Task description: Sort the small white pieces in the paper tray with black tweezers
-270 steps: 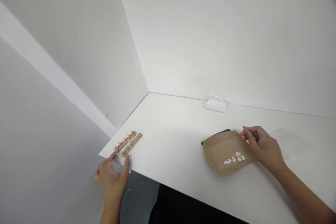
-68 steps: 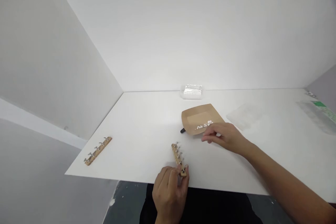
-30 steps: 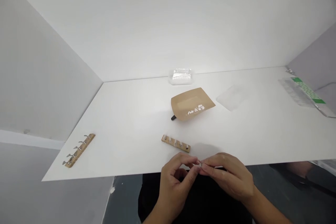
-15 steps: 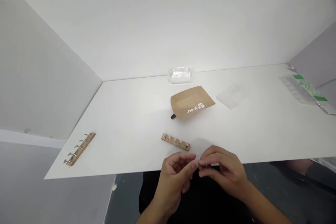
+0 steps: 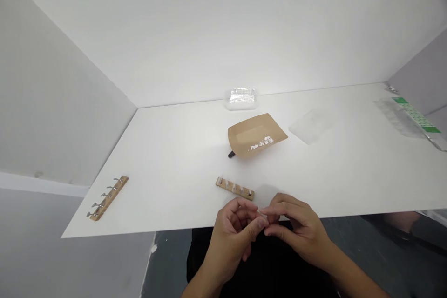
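Observation:
My left hand (image 5: pixel 234 240) and my right hand (image 5: pixel 296 228) meet at the front edge of the table, fingertips pinched together. Between them is a small clear plastic-looking piece (image 5: pixel 262 215), mostly hidden by the fingers. Just beyond my left hand lies a short wooden hook rack (image 5: pixel 230 187), whose several hooks appear to have clear covers on them. Another wooden hook rack (image 5: pixel 109 198), with bare metal hooks, lies far to the left.
A brown paper tray (image 5: pixel 249 132) holding several small white bits sits mid-table, with a black object (image 5: pixel 231 154) partly under it. Behind it is a clear plastic pack (image 5: pixel 241 98). To the right lie a translucent bag (image 5: pixel 309 125) and a green-striped clear package (image 5: pixel 417 116).
The fingertips have shifted slightly, and the clear piece between them shows more. The view has moved a little; the things on the table stay in place.

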{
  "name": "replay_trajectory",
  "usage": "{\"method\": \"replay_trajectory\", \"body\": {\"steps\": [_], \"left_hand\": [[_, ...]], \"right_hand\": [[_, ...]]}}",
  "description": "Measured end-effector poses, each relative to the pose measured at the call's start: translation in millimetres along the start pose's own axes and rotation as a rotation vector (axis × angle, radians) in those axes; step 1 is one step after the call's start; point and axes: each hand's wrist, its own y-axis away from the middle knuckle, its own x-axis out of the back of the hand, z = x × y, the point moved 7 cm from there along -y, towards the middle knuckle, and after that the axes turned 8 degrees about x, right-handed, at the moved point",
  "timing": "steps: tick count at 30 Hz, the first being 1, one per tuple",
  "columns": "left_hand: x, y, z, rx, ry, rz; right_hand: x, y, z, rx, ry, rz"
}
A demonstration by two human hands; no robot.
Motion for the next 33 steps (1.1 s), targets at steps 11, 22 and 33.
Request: {"method": "replay_trajectory", "body": {"steps": [11, 22, 33], "left_hand": [[8.4, 0.3, 6.7, -0.130, -0.345, 0.106], [14.2, 16.2, 58.5, -1.069, -1.198, 0.491], [12.6, 9.1, 54.9, -1.074, -1.238, 0.507]], "right_hand": [[2.6, -3.0, 4.3, -0.011, 0.088, -0.060], [4.5, -25.8, 39.0, -0.244, 0.245, 0.123], [-2.4, -27.6, 44.2, -0.248, 0.300, 0.090]]}}
